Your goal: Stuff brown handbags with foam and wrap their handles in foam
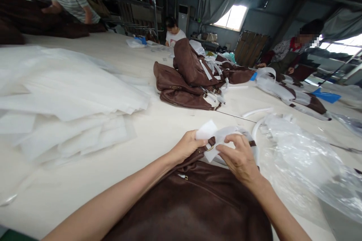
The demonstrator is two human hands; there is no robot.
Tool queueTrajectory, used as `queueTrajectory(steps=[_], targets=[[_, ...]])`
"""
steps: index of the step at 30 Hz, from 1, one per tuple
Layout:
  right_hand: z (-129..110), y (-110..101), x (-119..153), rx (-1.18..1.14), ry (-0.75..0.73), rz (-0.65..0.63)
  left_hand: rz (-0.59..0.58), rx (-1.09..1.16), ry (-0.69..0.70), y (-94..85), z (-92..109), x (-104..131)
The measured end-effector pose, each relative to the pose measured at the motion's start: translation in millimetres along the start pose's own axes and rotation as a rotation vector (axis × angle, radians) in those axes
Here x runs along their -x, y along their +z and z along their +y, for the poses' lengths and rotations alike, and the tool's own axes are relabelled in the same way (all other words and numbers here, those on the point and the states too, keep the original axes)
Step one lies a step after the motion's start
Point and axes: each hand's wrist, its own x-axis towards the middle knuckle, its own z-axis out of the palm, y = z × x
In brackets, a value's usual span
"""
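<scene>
A dark brown leather-look bag [195, 203] lies in front of me, with a small zip pull on its front. My left hand [186, 146] is closed on a small piece of white foam sheet [207, 128] and the bag's strap end beside a brass-coloured ring [209, 147]. The sheet passes behind the ring and shows on both sides of it. My right hand [240, 155] has thumb and forefinger bent together at the sheet's right edge. Behind it, the bag's handle [249, 135] curves up, wrapped in pale translucent material.
Several brown bags [186, 79] are piled farther back. A stack of white sheets [70, 86] covers the left; clear plastic bags [305, 154] lie at right. A wrapped bag [296, 98] lies farther right. Co-workers [296, 51] stand around the table.
</scene>
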Motion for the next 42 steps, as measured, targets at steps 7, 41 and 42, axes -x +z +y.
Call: queueTrajectory(steps=[7, 41, 42], targets=[[10.2, -5.1, -42.6, -0.21, 0.085, -0.42, 0.011, -0.157, 0.093, 2.4, -10.0, -0.9], [44.4, -2.9, -42.3, -1.212, 0.867, -0.763, -0.258, 0.063, -0.117, -0.6, -7.5, 13.9], [43.1, -3.9, -38.5, -1.198, 0.862, -0.71, -0.234, 0.076, -0.112, -0.3, -7.8, 14.8]])
